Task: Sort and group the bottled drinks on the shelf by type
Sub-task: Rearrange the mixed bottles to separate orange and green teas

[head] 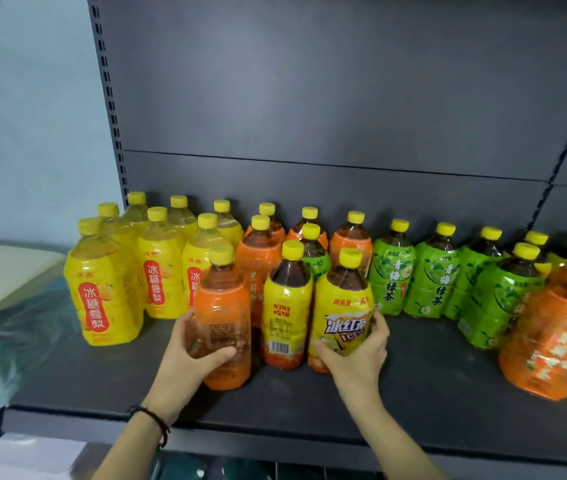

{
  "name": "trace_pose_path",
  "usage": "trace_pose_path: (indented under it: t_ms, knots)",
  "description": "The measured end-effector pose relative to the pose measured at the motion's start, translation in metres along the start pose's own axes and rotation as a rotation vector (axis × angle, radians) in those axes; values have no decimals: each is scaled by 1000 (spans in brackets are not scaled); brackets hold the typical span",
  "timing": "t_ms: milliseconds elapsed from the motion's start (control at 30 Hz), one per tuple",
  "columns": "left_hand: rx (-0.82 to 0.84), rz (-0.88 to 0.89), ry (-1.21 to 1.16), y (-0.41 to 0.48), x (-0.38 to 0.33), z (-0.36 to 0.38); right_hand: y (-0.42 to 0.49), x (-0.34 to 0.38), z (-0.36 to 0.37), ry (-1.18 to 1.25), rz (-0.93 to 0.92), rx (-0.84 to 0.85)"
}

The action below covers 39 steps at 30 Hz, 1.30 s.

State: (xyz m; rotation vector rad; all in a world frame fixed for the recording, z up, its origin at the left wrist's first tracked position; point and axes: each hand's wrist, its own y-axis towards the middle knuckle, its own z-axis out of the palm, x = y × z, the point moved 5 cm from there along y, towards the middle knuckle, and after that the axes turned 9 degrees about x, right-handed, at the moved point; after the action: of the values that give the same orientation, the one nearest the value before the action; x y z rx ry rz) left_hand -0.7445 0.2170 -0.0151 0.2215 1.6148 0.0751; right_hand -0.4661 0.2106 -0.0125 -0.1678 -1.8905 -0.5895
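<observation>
left hand clamped, fingers curled, on orange-labelled plastic bottle at 9 o'clock of yellow-labelled iced-tea plastic bottle, likewise gripped by right hand; probably held for regrouping by type.

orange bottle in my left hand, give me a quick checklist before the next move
1. Grip of left hand on orange bottle: ok, curled round its lower body.
2. Grip of right hand on iced tea bottle: ok.
3. Both held bottles upright, caps on: ok.
4. Held bottles lifted off the shelf: cannot tell.
5. The orange group behind unmixed: not ok, a green tea bottle stands among it.
6. All orange ones together: not ok, stray orange bottles stand at far right.
</observation>
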Motion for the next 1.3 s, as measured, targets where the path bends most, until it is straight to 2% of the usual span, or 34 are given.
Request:
trace_pose_path:
  t_ms: [233, 400, 767, 900, 1000, 1067, 1167, 1233, 1300]
  knots:
    - [82, -21, -41, 21, -1, 17, 1, -1, 4, -12, 2, -138]
    - [43, -2, -57, 33, -8, 36, 7, -8, -9, -2, -18, -102]
    - [125, 0, 33, 54, -2, 89, 30, -29, -61, -9, -50, -147]
    - [50, 32, -38, 52, 1, 81, 30, -34, -63, -132, -43, -181]
    - [-56, 76, 70, 47, 0, 72, 15, -32, -59, -137, -3, -237]
    - [-132, 98, 90, 42, 2, 67, -1, -23, -54, -174, -143, -300]
    - [-130, 109, 98, 37, 5, 72, -24, -4, -32, -207, -350, -323]
    - [-83, 100, 95, 36, 4, 81, -20, 5, -16, -210, -320, -311]
    - [-63, 81, 86, 38, 3, 89, -10, 9, 0, -222, -200, -304]
